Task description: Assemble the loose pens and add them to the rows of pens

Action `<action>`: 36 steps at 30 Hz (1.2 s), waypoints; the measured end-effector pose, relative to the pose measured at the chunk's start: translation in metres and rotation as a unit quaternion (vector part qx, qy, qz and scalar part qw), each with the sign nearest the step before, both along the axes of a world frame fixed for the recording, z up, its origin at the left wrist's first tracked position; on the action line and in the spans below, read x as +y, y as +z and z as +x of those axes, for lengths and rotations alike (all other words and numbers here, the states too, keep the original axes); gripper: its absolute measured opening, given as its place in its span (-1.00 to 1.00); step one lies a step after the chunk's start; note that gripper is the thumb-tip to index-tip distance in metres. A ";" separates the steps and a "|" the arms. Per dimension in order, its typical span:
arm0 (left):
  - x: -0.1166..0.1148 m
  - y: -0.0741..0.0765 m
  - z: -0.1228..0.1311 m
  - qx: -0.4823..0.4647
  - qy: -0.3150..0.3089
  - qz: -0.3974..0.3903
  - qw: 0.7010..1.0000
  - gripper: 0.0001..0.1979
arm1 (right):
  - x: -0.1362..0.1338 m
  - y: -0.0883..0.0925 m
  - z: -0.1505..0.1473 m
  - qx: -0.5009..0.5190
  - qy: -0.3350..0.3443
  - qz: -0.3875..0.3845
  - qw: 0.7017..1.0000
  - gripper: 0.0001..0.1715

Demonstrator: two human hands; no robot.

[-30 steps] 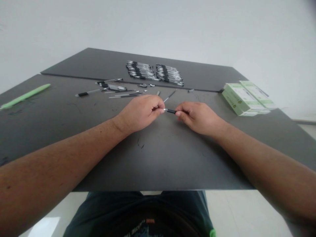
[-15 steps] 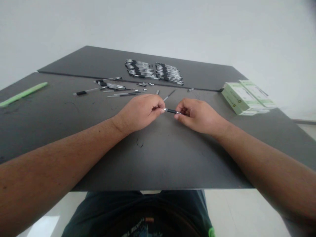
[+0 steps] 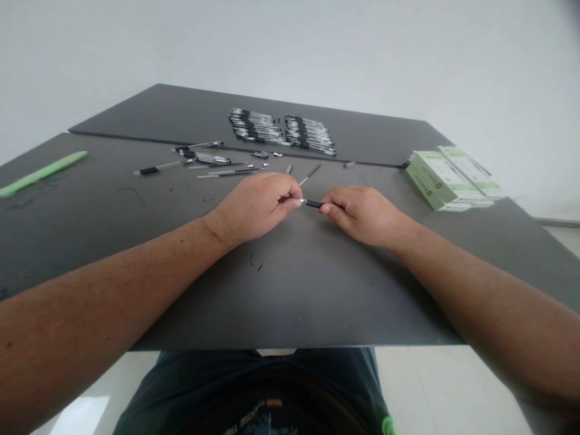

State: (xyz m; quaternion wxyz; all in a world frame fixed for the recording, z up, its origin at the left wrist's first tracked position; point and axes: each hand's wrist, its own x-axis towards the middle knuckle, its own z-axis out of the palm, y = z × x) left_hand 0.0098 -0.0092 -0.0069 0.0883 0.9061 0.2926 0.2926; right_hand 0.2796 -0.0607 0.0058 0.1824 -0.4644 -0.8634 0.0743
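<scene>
Between my two hands a pen (image 3: 312, 203) with a black grip lies nearly level, just above the grey table. My left hand (image 3: 260, 204) is closed, thumb and forefinger pinching the pen's silver end. The fingers of my right hand (image 3: 360, 211) are wrapped round the other end of the black grip, and the rest of the pen is hidden in them. Just beyond my left hand lie a thin refill (image 3: 312, 173) and a short clear piece (image 3: 289, 170). Several pen parts (image 3: 233, 173) are spread to the left of it.
Two rows of pens, a left row (image 3: 257, 126) and a right row (image 3: 310, 134), lie on the far table. Pale green boxes (image 3: 446, 178) stand at right. A long green stick-shaped object (image 3: 43, 174) rests at far left. A small cap-like part (image 3: 348, 164) lies beyond my right hand.
My right hand has closed more tightly on the pen and shifted slightly, its thumb now pressed against the grip. My left hand has hardly moved.
</scene>
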 end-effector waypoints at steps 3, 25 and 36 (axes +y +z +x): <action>0.000 0.000 0.000 -0.002 0.000 -0.001 1.000 -0.83 | 0.000 0.000 0.000 0.014 -0.013 -0.005 1.000 -0.78; -0.001 0.002 0.001 0.003 -0.001 -0.007 1.000 -0.82 | 0.001 -0.001 0.001 -0.004 -0.007 0.000 1.000 -0.70; 0.000 -0.001 0.002 -0.004 0.011 -0.033 0.999 -0.77 | -0.001 -0.001 -0.001 0.044 -0.027 -0.002 0.999 -0.87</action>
